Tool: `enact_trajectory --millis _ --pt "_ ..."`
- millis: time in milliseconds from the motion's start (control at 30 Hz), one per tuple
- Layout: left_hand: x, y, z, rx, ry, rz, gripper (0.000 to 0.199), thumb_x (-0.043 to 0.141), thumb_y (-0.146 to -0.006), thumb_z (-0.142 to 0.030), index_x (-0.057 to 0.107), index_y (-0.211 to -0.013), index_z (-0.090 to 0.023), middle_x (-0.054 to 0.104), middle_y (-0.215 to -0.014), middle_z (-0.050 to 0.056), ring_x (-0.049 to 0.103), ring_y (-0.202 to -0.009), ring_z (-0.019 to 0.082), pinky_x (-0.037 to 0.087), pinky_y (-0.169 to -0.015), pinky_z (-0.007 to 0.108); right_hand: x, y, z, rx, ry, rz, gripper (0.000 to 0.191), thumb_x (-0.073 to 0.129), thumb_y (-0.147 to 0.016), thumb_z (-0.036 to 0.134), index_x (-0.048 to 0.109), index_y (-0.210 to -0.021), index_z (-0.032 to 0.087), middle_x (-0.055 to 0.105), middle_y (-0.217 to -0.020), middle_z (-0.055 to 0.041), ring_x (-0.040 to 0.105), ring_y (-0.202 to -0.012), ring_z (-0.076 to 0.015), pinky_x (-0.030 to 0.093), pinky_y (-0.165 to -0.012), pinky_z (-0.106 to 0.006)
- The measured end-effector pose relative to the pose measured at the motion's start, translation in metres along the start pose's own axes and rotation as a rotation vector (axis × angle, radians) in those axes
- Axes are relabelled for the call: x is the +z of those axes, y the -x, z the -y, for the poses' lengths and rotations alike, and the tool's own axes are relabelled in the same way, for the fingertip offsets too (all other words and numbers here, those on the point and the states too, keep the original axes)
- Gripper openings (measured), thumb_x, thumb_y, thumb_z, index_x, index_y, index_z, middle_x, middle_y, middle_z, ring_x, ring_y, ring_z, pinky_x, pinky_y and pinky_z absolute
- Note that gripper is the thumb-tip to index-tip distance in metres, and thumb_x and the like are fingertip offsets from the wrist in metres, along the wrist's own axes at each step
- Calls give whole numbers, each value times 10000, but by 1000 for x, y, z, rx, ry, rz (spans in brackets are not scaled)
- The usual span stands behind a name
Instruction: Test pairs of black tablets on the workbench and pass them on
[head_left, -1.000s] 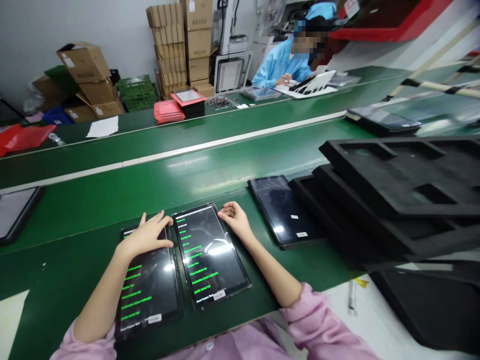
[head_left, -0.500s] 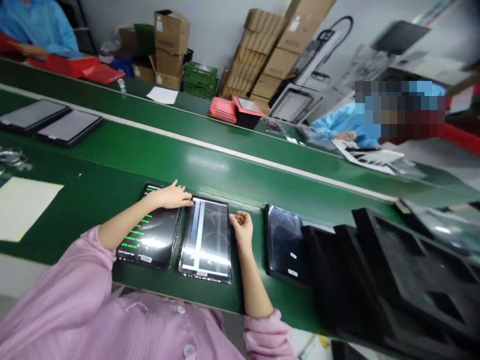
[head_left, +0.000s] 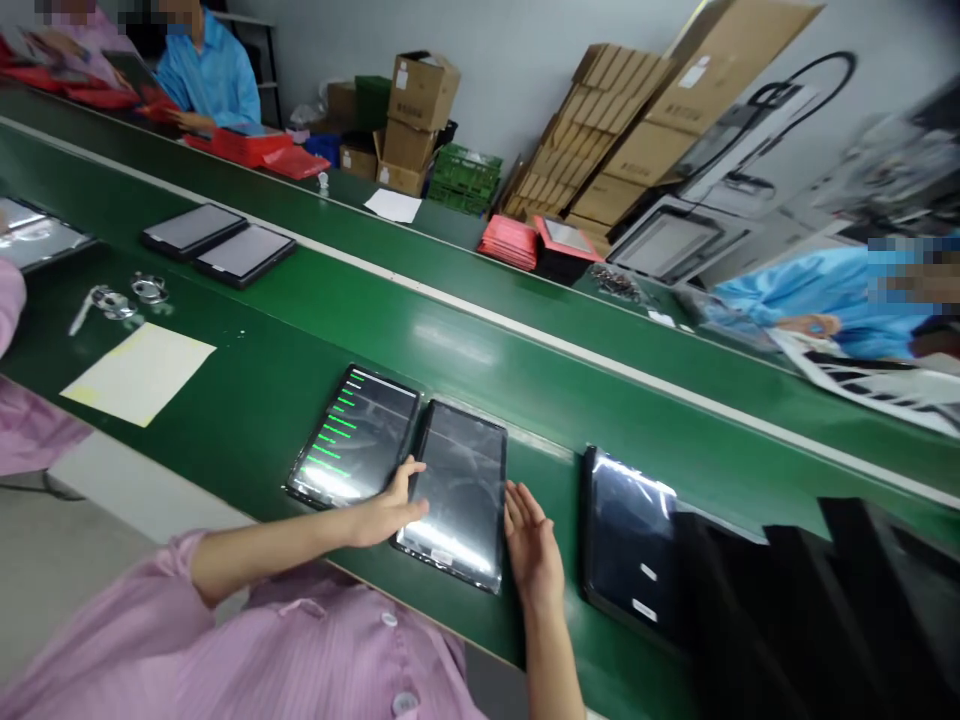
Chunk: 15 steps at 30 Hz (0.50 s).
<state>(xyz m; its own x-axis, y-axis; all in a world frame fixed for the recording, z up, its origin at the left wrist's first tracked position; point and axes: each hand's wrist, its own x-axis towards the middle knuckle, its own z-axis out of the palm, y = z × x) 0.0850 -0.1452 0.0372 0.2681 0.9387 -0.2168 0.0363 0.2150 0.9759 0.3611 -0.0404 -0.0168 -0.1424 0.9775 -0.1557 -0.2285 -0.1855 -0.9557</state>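
Observation:
Two tablets lie side by side on the green table. The left tablet (head_left: 367,430) shows lines of green text on a dark screen. The right tablet (head_left: 461,490) has a dark screen with a bright reflection low down and a small label at its bottom edge. My left hand (head_left: 390,505) is open at the right tablet's left edge, its thumb over the screen and its fingers beside the gap between the tablets. My right hand (head_left: 532,540) is open too, upright along the right tablet's right edge, fingertips touching or very near it.
To the right are a dark tablet stack (head_left: 630,530) and black trays (head_left: 810,600). At the left lie a yellowish sheet (head_left: 141,372), coiled items (head_left: 112,302) and two grey-screened tablets (head_left: 247,250). People in blue (head_left: 217,75) sit across the green table (head_left: 480,345).
The right tablet's screen went from light stripes to dark. My left hand moved from its top corner down to its lower left side. My right hand's fingers straightened. The view shifted left.

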Motion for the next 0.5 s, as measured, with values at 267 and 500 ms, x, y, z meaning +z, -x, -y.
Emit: enact_trajectory --millis 267,500 --pt "57 -30 -15 -212 311 -456 868 525 -875 -555 120 -1539 -169 125 -1655 184 56 -1549 311 67 -1244 448 26 14 6 -52 -48 -10 741 486 -830 773 602 -1336 245 507 -1511 -103 357 -1471 -299 147 -1249 -537" --pt "50 15 -43 177 -128 -383 958 510 -885 -684 113 -1554 -125 95 -1648 240 60 -1541 359 34 -1244 506 47 44 38 -78 -229 -2 796 292 -901 751 568 -1388 185 491 -1518 -131 354 -1468 -330 167 -1241 -551"
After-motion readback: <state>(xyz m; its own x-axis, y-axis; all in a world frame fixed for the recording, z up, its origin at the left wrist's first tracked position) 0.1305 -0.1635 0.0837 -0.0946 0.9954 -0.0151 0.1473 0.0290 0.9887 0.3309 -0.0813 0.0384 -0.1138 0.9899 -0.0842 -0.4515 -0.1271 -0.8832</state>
